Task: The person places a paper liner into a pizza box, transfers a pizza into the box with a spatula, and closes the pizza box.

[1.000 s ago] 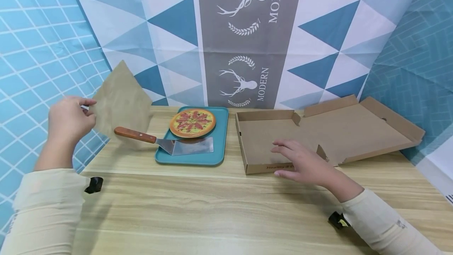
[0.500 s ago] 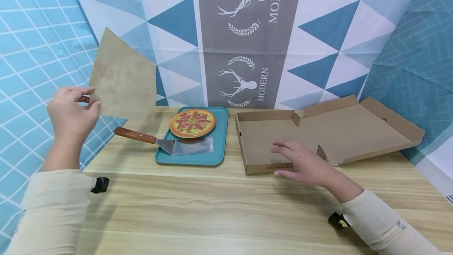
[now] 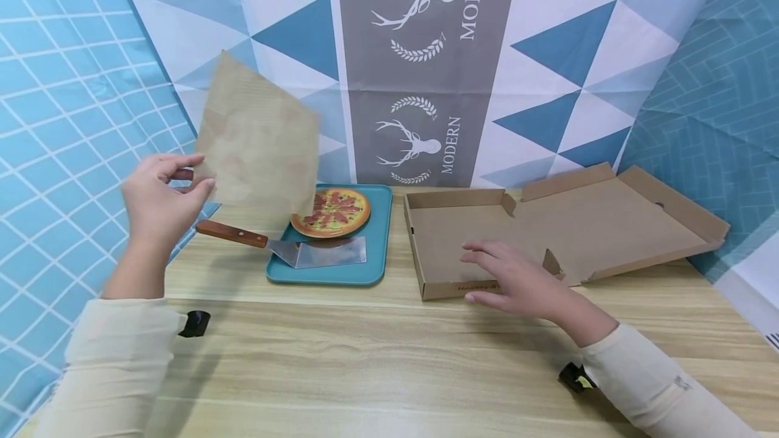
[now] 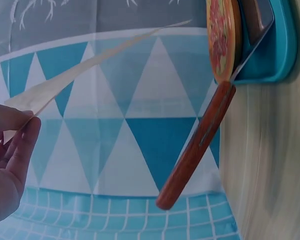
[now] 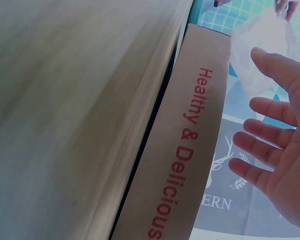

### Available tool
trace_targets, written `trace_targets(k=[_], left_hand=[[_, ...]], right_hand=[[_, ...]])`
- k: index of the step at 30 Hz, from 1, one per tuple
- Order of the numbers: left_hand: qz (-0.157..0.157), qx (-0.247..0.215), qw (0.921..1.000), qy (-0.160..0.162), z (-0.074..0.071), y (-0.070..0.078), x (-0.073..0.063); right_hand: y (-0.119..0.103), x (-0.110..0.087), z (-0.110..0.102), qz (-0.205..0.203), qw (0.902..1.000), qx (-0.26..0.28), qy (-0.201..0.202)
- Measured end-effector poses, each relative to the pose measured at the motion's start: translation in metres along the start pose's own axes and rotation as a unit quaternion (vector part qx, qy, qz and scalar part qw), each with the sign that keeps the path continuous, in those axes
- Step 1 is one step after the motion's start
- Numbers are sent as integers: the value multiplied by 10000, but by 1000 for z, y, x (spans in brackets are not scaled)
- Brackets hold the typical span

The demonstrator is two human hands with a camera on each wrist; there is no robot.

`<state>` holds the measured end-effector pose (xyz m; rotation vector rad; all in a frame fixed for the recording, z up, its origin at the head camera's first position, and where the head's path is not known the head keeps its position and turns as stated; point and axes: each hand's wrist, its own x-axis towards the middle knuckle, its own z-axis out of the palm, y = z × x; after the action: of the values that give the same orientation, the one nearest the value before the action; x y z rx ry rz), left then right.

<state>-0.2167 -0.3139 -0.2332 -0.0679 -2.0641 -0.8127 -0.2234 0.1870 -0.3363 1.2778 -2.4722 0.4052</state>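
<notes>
My left hand pinches the left edge of a thin tan sheet of paper between thumb and fingers. The sheet hangs raised and overlaps the left side of the pizza in the head view. Edge-on, the same paper shows as a narrow strip in the left wrist view. My right hand hovers over the front wall of the open cardboard pizza box, holding nothing, its fingers spread in the right wrist view. Red lettering marks the box's front wall.
A teal tray bears the pizza and a metal spatula, whose wooden handle juts past the tray's left edge. The box lid lies folded back to the right. Patterned cloth backs the wooden table.
My left hand has moved right, lifting the paper and then carrying it rightward until it overlaps the pizza in the head view. The right hand has hardly moved.
</notes>
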Motion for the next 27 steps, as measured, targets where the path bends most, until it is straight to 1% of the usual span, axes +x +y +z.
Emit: trace_targets(k=[5,11,14,17,20,22,23,24,25,27], left_hand=[[4,-472,9989,-72,12,7,-6],[37,-761,9970,-148,27,14,-15],[-43,-921,9954,-243,36,18,-19],[-179,-1096,9930,-411,45,21,-24],[-291,-1301,9893,-594,53,24,-30],[-355,-1494,9858,-687,57,26,-34],[-390,-1592,9838,-720,60,28,-36],[-440,-1699,9816,-760,62,29,-37],[-468,-1777,9798,-790,64,31,-39],[-574,-1948,9754,-864,69,35,-42]], right_hand=[[-3,6,3,-77,9999,-51,46],[-5,16,7,-128,9997,17,-184],[-6,22,10,-142,9995,128,-247],[-6,28,12,-18,9987,388,-326],[-6,36,13,369,9946,887,-392],[-5,41,14,712,9879,1341,-316],[-5,44,14,903,9827,1599,-251],[-5,46,14,1113,9755,1892,-159],[-4,49,13,1335,9663,2198,-59],[-4,54,13,1783,9453,2728,121]])
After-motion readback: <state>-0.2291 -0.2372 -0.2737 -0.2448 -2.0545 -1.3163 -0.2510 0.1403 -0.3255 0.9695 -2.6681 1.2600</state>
